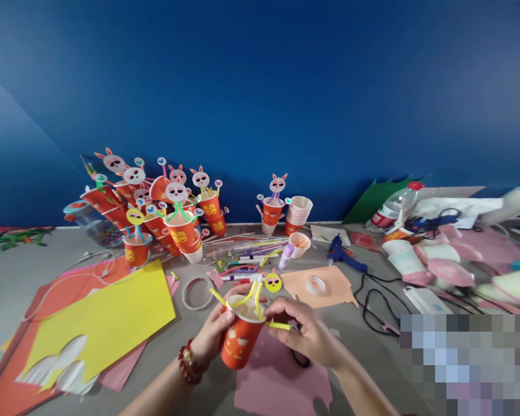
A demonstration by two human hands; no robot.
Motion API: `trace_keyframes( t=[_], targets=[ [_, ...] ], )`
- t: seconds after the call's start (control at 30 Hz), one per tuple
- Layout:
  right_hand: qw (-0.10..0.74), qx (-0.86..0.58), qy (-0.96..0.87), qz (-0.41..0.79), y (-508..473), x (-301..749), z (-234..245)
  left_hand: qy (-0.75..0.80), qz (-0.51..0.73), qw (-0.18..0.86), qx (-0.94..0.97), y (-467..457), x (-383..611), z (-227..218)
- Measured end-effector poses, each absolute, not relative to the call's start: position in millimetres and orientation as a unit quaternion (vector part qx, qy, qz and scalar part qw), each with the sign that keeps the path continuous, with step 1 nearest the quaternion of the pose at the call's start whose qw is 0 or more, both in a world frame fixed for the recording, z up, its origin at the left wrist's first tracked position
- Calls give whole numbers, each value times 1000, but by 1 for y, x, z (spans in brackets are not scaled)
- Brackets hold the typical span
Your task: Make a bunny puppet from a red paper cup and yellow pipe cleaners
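Observation:
My left hand [212, 335], with a red bead bracelet at the wrist, is wrapped round an orange paper cup [239, 341] held tilted above the table. Yellow straws [253, 297] poke out of the cup's mouth, and a yellow bunny face [273, 282] sits at the top of one. My right hand [307, 332] touches the cup's rim, its fingers pinching a yellow straw [278, 326] that sticks out sideways. Under both hands lies a pink paper sheet [277, 384].
Several finished bunny cups [173, 214] stand at the back left, one more [272, 209] beside a stack of cups [298, 214]. Yellow paper [108, 318] lies at the left. A blue glue gun [342, 254], tape roll [315, 284], bottle [392, 209], straws and paper scraps crowd the right.

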State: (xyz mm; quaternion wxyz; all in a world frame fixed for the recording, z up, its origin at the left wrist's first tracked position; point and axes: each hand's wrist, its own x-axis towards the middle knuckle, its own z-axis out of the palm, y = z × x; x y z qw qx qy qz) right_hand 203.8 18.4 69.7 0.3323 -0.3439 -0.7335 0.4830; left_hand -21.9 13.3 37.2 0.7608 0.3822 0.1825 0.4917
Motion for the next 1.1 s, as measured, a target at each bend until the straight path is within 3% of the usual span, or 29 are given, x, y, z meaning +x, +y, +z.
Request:
trace_keyframes(
  t=[0.63, 1.1],
  targets=[
    [431, -290, -710, 476, 17, 216, 68, 134, 490, 715, 480, 25, -39, 35],
    [399, -310, -710, 490, 19, 218, 68, 179, 480, 705, 490, 24, -41, 31]
  ],
)
